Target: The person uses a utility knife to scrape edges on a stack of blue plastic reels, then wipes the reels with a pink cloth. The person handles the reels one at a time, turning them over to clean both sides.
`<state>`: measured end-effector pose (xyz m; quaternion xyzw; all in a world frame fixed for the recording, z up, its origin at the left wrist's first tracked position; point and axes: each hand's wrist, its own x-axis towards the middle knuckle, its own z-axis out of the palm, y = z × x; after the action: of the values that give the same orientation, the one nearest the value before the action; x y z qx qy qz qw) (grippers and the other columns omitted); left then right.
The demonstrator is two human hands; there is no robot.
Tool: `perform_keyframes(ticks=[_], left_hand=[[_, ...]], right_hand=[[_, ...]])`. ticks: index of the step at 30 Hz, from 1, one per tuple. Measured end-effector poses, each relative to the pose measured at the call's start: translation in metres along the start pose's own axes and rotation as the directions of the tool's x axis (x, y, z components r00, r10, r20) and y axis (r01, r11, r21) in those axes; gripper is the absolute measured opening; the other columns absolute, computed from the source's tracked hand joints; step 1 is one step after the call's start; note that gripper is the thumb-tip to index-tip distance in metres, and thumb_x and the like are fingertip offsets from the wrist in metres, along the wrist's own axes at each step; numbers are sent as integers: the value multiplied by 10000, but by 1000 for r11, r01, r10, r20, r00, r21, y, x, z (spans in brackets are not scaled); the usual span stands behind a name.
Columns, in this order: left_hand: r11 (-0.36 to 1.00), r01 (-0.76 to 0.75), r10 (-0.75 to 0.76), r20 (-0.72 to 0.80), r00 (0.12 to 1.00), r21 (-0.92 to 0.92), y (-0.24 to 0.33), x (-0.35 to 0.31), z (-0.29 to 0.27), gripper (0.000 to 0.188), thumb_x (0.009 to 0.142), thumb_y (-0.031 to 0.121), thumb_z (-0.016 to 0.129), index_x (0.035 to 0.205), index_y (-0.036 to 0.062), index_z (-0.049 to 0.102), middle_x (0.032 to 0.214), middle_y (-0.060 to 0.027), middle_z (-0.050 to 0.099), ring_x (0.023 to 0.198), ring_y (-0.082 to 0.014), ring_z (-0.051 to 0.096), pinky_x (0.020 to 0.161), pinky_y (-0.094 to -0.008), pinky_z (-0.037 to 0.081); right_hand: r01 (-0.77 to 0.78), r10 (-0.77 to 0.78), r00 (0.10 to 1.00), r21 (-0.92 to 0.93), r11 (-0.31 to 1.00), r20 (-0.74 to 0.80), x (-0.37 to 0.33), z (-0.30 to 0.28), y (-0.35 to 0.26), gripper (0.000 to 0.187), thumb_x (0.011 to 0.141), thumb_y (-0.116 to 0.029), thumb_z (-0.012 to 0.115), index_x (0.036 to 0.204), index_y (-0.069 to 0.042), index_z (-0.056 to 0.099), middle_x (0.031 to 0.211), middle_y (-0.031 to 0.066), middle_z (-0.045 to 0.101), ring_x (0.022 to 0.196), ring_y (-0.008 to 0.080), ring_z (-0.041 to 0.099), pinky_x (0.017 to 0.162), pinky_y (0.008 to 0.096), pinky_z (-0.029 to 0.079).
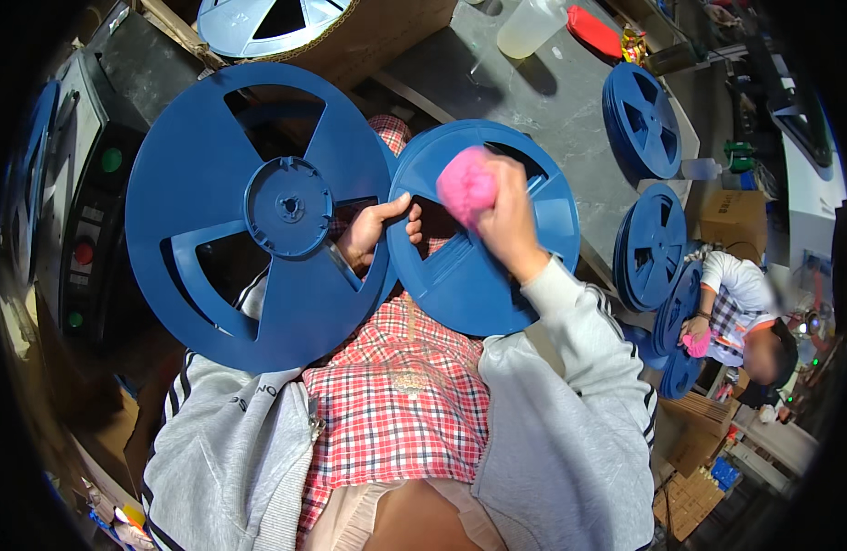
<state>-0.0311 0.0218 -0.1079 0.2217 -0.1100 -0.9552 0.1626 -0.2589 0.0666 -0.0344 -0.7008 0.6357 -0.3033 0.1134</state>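
Observation:
Two large blue plastic reels stand in front of my chest, with more blue discs showing behind their edges. The left reel [299, 317] has a round hub and wide cutouts, and it covers most of my left forearm. My left hand [377, 231] is closed on the left edge of the right reel [469, 308], its thumb bent over the rim. A crumpled pink cloth [465, 188] is in my right hand [510, 216], closed around it over the upper face of the right reel. This hand is slightly blurred. Whether the cloth touches the reel I cannot tell.
A grey table [442, 78] lies ahead, with a translucent bottle [531, 28], a red pouch [593, 32] and stacked blue reels [642, 119]. A cardboard box [387, 37] holds another reel. At left stands a machine [97, 211]. Another person [735, 285] works at right with a pink cloth.

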Motion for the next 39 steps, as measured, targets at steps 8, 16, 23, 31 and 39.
perform_keyframes(ticks=[8,16,23,31,39], left_hand=[[980,-178,194,-205,959,92,0,6,2,752,931,732,338,941,41,635,703,-90,655,512,-198,608,488,-303,540],[978,-184,202,-242,949,95,1,2,4,606,966,602,480,1097,23,599,881,-80,653,748,-171,654,728,-334,579],[978,-137,169,-214,962,159,4,-1,23,621,962,637,450,975,31,585,739,-47,574,624,-148,576,609,-304,537],[996,-68,61,-131,990,-53,4,3,0,258,956,255,625,882,11,577,715,-89,578,630,-180,562,608,-293,534],[999,-33,29,-144,989,-20,6,4,8,243,979,269,576,902,40,548,711,-79,566,635,-154,566,601,-278,532]], right_hand=[[237,-254,940,102,966,229,59,28,-21,512,624,11,720,1109,-1,558,1133,184,585,1128,383,530,970,429,464],[444,-493,807,217,870,326,-38,7,-68,309,736,-58,674,1022,23,589,1197,164,598,1199,348,531,997,457,466],[-70,71,997,-13,997,22,-69,-56,12,380,796,-67,680,1155,4,576,1187,216,590,1075,401,566,948,450,456],[316,-375,901,263,911,217,-71,-4,-38,395,736,-8,656,1125,3,594,1251,159,600,1230,361,527,1032,454,443],[-431,441,886,99,897,-141,-135,-98,53,341,839,-92,735,1138,-4,597,1135,126,641,1055,235,606,953,326,465]])
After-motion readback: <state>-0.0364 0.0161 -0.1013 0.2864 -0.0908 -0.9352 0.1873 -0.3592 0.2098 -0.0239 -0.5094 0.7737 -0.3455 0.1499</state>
